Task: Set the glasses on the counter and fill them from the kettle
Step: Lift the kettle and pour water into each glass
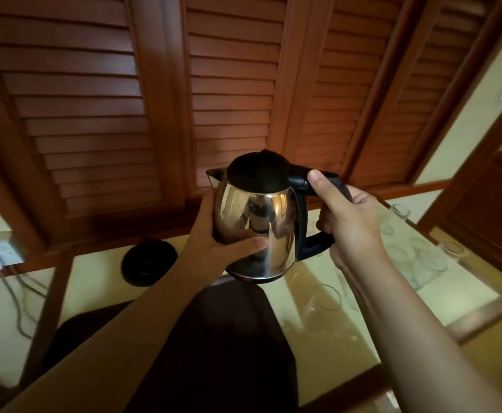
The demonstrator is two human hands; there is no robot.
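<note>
Standing upright, kettle [258, 225], spout [214, 177] pointing left

Dim, warm indoor light. Bright reflections on steel kettle [255, 231] body. Motion blur smears glasses [416, 251] at right and cables [17, 296] at left. Wide-angle distortion bends louvred shutters [94, 99] toward edges.

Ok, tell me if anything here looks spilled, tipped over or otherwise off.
Nothing stands out. The kettle is upright and off its black base, lid closed, right hand gripping the handle, left hand cupping the body. The glasses on the counter are blurred, but none plainly lies tipped, and no spill shows.
</note>
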